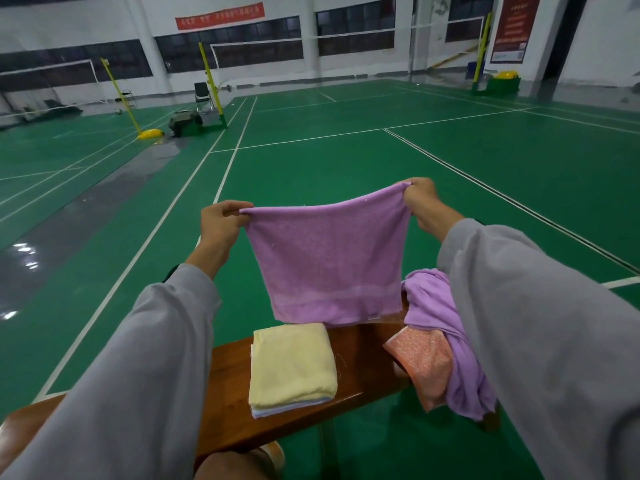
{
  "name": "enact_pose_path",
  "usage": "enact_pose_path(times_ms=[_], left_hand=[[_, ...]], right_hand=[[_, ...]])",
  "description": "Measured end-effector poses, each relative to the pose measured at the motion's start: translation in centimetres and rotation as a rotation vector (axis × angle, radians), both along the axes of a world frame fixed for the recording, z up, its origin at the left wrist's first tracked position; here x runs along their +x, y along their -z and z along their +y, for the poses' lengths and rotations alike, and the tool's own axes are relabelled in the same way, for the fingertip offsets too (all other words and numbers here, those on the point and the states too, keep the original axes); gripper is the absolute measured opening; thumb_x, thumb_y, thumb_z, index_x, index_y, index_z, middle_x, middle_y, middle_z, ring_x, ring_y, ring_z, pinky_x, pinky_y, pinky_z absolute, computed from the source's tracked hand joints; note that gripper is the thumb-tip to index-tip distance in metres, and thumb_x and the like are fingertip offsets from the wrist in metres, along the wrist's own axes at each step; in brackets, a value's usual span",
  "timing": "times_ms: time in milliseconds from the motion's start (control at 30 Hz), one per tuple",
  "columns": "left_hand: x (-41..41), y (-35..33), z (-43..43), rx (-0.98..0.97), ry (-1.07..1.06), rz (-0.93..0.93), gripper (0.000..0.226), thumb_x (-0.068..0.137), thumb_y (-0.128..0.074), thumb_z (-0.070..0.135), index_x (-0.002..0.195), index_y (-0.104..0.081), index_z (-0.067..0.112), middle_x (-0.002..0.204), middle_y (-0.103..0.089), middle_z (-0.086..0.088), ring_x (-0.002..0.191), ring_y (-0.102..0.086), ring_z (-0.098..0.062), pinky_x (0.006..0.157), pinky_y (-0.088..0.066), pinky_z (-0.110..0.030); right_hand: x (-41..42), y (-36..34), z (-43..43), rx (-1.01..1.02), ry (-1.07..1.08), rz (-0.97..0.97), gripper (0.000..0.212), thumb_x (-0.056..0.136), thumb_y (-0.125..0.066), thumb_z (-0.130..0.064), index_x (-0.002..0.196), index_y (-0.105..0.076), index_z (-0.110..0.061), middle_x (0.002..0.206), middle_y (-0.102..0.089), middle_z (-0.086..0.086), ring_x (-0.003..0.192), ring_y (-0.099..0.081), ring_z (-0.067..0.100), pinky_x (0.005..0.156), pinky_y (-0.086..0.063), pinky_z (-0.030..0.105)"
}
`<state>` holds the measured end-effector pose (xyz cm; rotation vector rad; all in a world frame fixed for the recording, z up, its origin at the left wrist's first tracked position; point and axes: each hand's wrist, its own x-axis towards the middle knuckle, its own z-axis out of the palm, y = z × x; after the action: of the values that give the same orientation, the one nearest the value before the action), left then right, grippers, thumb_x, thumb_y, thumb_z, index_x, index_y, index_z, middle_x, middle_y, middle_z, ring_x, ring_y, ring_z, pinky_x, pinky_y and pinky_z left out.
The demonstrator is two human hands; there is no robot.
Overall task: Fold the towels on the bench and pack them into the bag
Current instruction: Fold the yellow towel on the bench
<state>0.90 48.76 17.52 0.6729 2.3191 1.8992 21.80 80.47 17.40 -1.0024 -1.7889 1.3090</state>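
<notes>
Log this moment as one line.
phase: folding | left hand: pinches purple towel corner | right hand: pinches other corner | bench: folded yellow towel

Bench (pixel 363 356) gap, perhaps, between stack (pixel 292 365), heap (pixel 438 337)

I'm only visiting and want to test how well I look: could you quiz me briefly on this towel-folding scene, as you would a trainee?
1. True or false: the left hand and the right hand each pinch a top corner of the purple towel.
2. The folded yellow towel lies on: A) the bench; B) the floor; C) a chair.
3. Fill in: beside the crumpled purple cloth, the patterned cloth is ____ in colour.
Key: 1 true; 2 A; 3 orange.
</notes>
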Motion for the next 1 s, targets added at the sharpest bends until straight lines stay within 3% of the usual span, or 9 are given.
enact_pose_path(times_ms=[300, 600, 700, 800, 867, 1000], left_hand=[[0.0, 0.0, -0.1, 0.011, 0.006, -0.009, 0.028, 0.083, -0.071, -0.009, 0.086, -0.076, 0.018, 0.091, -0.075, -0.006, 0.094, -0.07, -0.023, 0.102, -0.054, -0.042], [0.2, -0.1, -0.5, -0.038, 0.026, 0.051, 0.019, 0.085, -0.075, -0.002, 0.095, -0.075, 0.015, 0.091, -0.074, -0.003, 0.091, -0.07, -0.019, 0.096, -0.055, -0.035], [0.1, 0.2, -1.1, -0.348, 0.065, 0.393, 0.01, 0.087, -0.077, 0.008, 0.094, -0.078, 0.015, 0.081, -0.072, 0.003, 0.078, -0.068, -0.012, 0.079, -0.054, -0.027], [-0.4, 0.8, -1.2, -0.722, 0.127, 0.694, 0.01, 0.088, -0.07, 0.005, 0.086, -0.079, 0.009, 0.075, -0.073, -0.007, 0.071, -0.067, -0.024, 0.076, -0.057, -0.036], [-0.2, 1.1, -0.7, -0.85, 0.124, 0.752, 0.019, 0.088, -0.062, -0.001, 0.078, -0.077, 0.004, 0.068, -0.068, -0.011, 0.066, -0.063, -0.028, 0.074, -0.058, -0.042], [0.3, 1.2, 0.6, -0.833, 0.02, 0.716, 0.021, 0.081, -0.058, -0.008, 0.07, -0.073, 0.0, 0.058, -0.059, -0.009, 0.055, -0.051, -0.022, 0.064, -0.052, -0.041]], right_hand=[[0.3, 0.6, -0.1, 0.004, 0.024, -0.029, 0.031, 0.09, -0.035, -0.001, 0.068, -0.044, -0.021, 0.072, -0.042, 0.001, 0.078, -0.043, 0.018, 0.069, -0.034, 0.035], [0.0, 0.4, 0.0, 0.011, 0.012, -0.047, 0.031, 0.09, -0.035, 0.001, 0.068, -0.043, -0.02, 0.072, -0.041, 0.001, 0.076, -0.042, 0.018, 0.068, -0.035, 0.035], [0.1, 0.8, 0.2, 0.027, 0.001, -0.052, 0.025, 0.088, -0.039, -0.001, 0.079, -0.058, -0.015, 0.078, -0.051, 0.007, 0.077, -0.046, 0.019, 0.067, -0.037, 0.035], [0.1, 1.6, 0.4, 0.048, -0.025, -0.08, 0.021, 0.089, -0.047, -0.003, 0.085, -0.067, -0.006, 0.08, -0.057, 0.009, 0.077, -0.05, 0.02, 0.068, -0.04, 0.037], [-0.1, 2.2, 0.2, 0.06, -0.028, -0.078, 0.019, 0.092, -0.05, -0.006, 0.091, -0.068, 0.003, 0.08, -0.058, 0.009, 0.077, -0.049, 0.019, 0.068, -0.04, 0.036], [0.1, 2.4, 0.0, 0.121, 0.053, -0.031, 0.027, 0.098, -0.058, -0.02, 0.092, -0.069, 0.004, 0.077, -0.058, 0.007, 0.075, -0.048, 0.02, 0.069, -0.043, 0.035]])
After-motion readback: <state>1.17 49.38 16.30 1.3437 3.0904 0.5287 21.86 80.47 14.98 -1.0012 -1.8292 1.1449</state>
